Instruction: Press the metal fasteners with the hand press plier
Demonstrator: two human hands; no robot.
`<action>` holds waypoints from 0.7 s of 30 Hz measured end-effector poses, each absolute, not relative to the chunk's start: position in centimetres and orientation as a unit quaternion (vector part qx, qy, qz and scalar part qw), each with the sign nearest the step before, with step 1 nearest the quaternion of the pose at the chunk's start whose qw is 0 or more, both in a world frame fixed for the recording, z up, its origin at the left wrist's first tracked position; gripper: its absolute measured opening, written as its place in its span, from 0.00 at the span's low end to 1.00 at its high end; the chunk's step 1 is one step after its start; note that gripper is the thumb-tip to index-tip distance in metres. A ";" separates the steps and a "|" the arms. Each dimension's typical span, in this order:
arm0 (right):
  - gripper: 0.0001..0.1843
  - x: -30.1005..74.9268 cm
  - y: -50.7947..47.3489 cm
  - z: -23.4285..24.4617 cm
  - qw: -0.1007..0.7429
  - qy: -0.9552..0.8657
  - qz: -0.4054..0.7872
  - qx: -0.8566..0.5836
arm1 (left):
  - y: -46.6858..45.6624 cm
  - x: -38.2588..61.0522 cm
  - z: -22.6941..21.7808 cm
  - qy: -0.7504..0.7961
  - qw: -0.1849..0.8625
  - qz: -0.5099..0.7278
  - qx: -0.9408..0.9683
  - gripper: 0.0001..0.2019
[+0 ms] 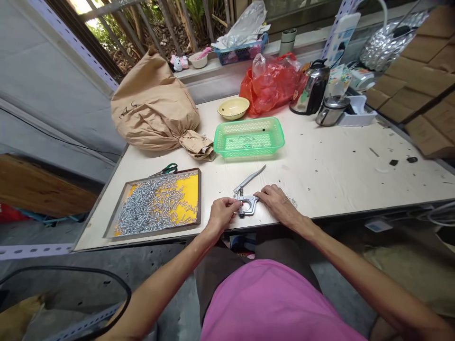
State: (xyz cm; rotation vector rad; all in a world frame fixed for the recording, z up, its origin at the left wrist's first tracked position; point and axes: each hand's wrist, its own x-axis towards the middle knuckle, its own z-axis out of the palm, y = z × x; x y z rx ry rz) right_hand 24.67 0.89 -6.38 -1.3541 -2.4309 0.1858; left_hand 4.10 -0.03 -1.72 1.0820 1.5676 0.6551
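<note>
A pair of silver snap fastener pliers [252,203] lies on the table near its front edge, with one long handle angled up to the right and a black part at the jaw's lower end. At the jaw's left side my left hand [222,213] is closed in a pinch; what its fingertips hold is too small to make out. My right hand [279,201] grips the right side of the pliers' frame between thumb and fingers. Left of my hands stands a shallow tray [199,196] with many small silver metal pieces [145,206] over a yellow bottom.
Behind the pliers is a green basket [249,150] with a few small bits, and a cream bowl [233,109]. Green-handled scissors [169,168] lie behind the tray. A brown sack [152,104], red plastic bag [272,85], thermal jug [313,90] and metal pot [332,111] stand farther back.
</note>
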 end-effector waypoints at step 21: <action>0.15 24.4 0.6 -5.7 0.181 -0.851 0.073 -0.488 | 0.9 4.0 -1.8 0.666 0.607 0.135 0.412 0.16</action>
